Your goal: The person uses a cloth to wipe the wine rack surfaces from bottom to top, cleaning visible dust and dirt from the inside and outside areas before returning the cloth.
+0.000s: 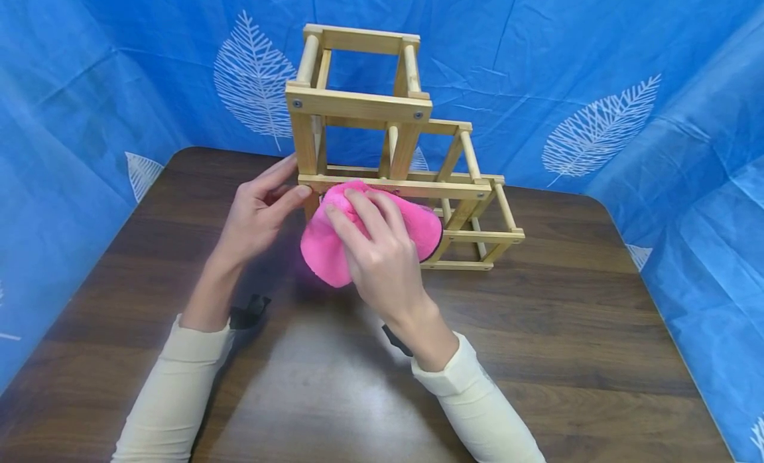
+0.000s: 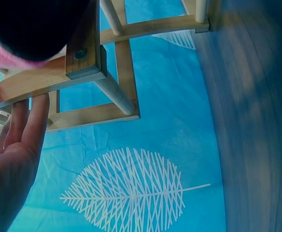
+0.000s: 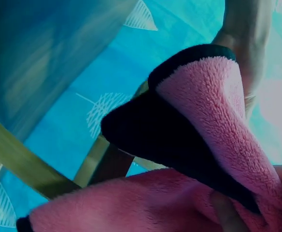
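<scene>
A stepped rack [image 1: 361,106] of pale wooden slats and dowels stands on the table, tallest at its left end. My left hand [image 1: 256,207] holds the rack's left side at mid height, thumb on the end of a front rail and fingers reaching behind. In the left wrist view, fingers [image 2: 37,121] touch a wooden slat. Gripped in my right hand [image 1: 382,257] is a fluffy pink cloth [image 1: 328,251] with dark edging, bunched against the front of that same rail. The right wrist view shows the cloth [image 3: 208,96] folded over, hiding part of the rack.
The dark wood-grain table [image 1: 567,330] has rounded back corners. Blue sheeting [image 1: 507,45] printed with white leaves hangs behind and along both sides. The rack's lower steps [image 1: 483,237] extend to the right of my right hand.
</scene>
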